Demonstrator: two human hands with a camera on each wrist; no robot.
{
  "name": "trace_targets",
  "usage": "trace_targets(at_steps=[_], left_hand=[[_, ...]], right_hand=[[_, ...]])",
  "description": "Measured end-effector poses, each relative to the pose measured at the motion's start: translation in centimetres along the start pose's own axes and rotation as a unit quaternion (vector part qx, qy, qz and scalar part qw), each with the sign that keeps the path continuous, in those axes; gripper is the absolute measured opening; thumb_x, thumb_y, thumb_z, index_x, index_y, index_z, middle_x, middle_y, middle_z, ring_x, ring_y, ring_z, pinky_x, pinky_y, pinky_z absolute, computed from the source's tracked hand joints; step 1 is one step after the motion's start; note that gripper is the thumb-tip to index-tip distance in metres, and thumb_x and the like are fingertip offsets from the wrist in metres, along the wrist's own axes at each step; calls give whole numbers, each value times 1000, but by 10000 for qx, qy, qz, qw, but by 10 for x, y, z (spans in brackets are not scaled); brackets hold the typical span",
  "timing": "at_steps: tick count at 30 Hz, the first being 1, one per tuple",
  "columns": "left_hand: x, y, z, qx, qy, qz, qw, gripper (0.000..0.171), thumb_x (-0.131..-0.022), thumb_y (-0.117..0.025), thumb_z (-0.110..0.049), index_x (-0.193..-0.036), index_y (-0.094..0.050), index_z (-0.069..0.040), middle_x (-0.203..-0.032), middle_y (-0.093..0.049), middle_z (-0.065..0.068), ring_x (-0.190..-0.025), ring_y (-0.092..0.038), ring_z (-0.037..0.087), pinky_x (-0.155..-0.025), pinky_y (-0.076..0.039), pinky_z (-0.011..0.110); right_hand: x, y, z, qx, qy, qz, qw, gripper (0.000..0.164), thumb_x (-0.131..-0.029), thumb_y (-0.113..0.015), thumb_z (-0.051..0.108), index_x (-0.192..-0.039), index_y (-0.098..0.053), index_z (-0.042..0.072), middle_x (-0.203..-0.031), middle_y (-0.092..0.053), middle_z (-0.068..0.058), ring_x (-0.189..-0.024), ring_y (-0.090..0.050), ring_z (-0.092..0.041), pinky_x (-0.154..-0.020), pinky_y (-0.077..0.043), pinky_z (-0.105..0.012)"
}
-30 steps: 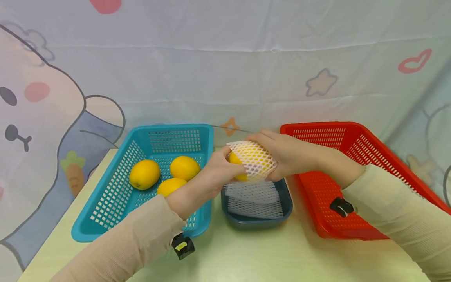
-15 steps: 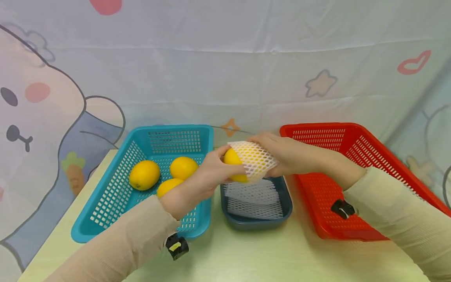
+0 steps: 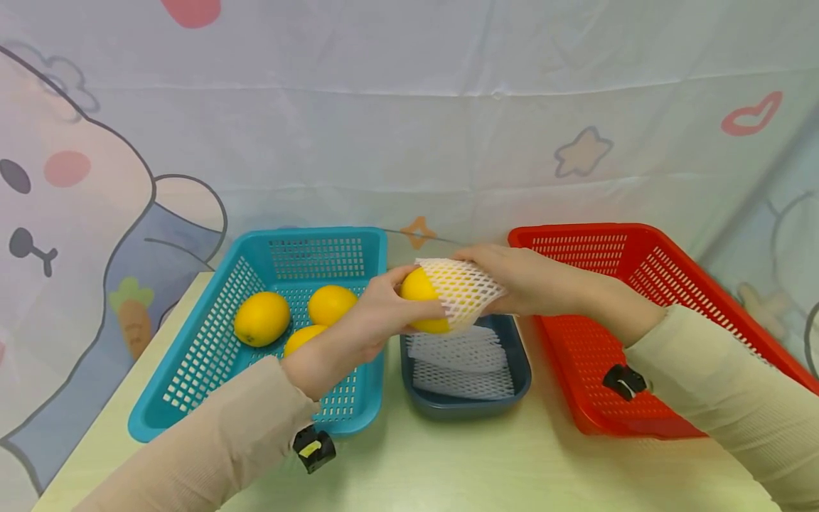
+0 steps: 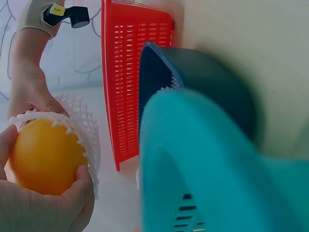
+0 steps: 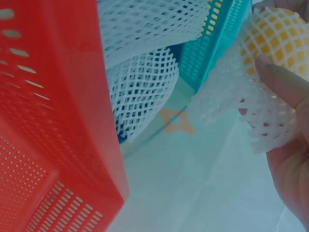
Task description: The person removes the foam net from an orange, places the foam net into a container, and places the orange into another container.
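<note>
Above the small dark blue basin point(image 3: 467, 408), both hands hold a yellow-orange orange point(image 3: 419, 286) partly inside a white foam net sleeve point(image 3: 462, 288). My left hand point(image 3: 371, 313) grips its bare left end, thumb on the near side. With thumb and fingers my right hand point(image 3: 512, 279) grips the sleeved right end. In the left wrist view the sleeve's open edge rings the orange point(image 4: 46, 157). The right wrist view shows the right thumb point(image 5: 280, 82) pressing the netting, whose slack end point(image 5: 217, 96) hangs past the fruit. More flat foam sleeves point(image 3: 463, 363) lie in the basin.
On the left a teal basket point(image 3: 153, 424) holds three oranges point(image 3: 262, 318), one partly behind the left forearm. A red basket point(image 3: 576, 409) stands on the right, under the right forearm. The pale table point(image 3: 448, 462) runs along the front, and a printed cloth point(image 3: 416, 128) hangs behind.
My left hand has shifted slightly left and turned a little, and more of the orange's bare left end shows outside the sleeve. The right hand has barely moved.
</note>
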State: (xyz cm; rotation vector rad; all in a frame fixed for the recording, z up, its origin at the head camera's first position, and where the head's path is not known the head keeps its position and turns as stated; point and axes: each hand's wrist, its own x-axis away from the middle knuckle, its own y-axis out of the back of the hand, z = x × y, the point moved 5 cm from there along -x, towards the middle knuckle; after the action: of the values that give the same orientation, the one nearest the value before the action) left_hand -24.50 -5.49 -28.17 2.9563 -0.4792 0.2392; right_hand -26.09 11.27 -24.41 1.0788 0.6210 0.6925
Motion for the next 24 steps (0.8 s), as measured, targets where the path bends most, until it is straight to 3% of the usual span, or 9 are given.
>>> trace_targets(at_steps=[11, 24], left_hand=[[0, 5, 1, 45, -42, 80, 9999, 68, -76, -75, -13, -136, -42, -11, -122, -51, 10, -102, -54, 26, -81, -52, 35], [4, 14, -1, -232, -39, 240, 9994, 69, -78, -75, -18, -137, -41, -13, -123, -51, 9, -103, -53, 26, -83, -51, 36]], right_hand=[[3, 1, -3, -50, -148, 53, 9999, 65, -79, -75, 13, -134, -40, 13, -120, -54, -1, -96, -54, -18, -73, -54, -27], [4, 2, -3, 23, 38, 31, 10000, 61, -79, -74, 8, -131, -43, 15, -119, -55, 1, -100, -54, -16, -81, -53, -33]])
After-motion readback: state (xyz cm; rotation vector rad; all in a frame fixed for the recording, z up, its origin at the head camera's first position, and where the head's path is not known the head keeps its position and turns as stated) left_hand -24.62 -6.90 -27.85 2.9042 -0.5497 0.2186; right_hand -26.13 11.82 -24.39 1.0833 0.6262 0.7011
